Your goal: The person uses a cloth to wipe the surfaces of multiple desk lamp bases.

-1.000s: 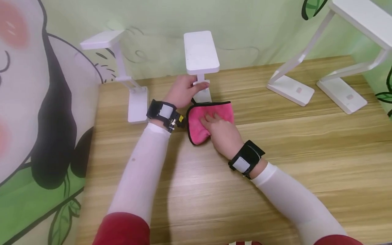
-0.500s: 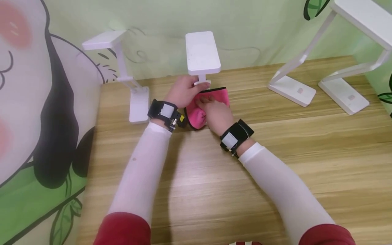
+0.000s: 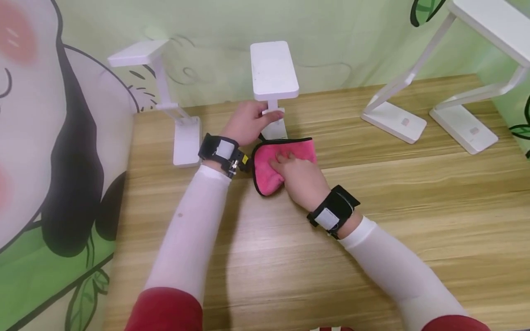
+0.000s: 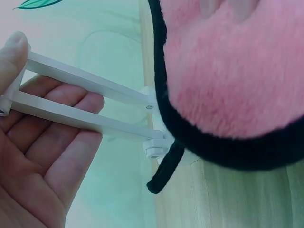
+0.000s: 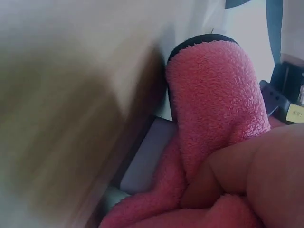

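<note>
Pale green wall (image 3: 331, 41) backs the wood-grain table (image 3: 393, 184); left hand (image 3: 245, 123) grips a lamp (image 3: 274, 69), right hand (image 3: 305, 182) pink cloth (image 3: 265, 168).

From where I stood, the pink cloth (image 3: 265, 166) under the right grip (image 3: 305, 181) covered part of the base (image 3: 275, 131) of the white lamp (image 3: 274, 69), and that grip's thumb tip was lost among the folds. In the head view, the left grip (image 3: 246, 124) had its finger ends out of sight behind the stem (image 3: 272, 104); by the left wrist view, its thumb ran off the edge. Beside the right grip, the right wrist view left the tabletop (image 5: 61, 118) a blur. Well right of both grips, a lamp head (image 3: 492, 20) was cut off and the marks (image 3: 406, 122) on two lamp bases (image 3: 391, 120) too small to read.
</note>
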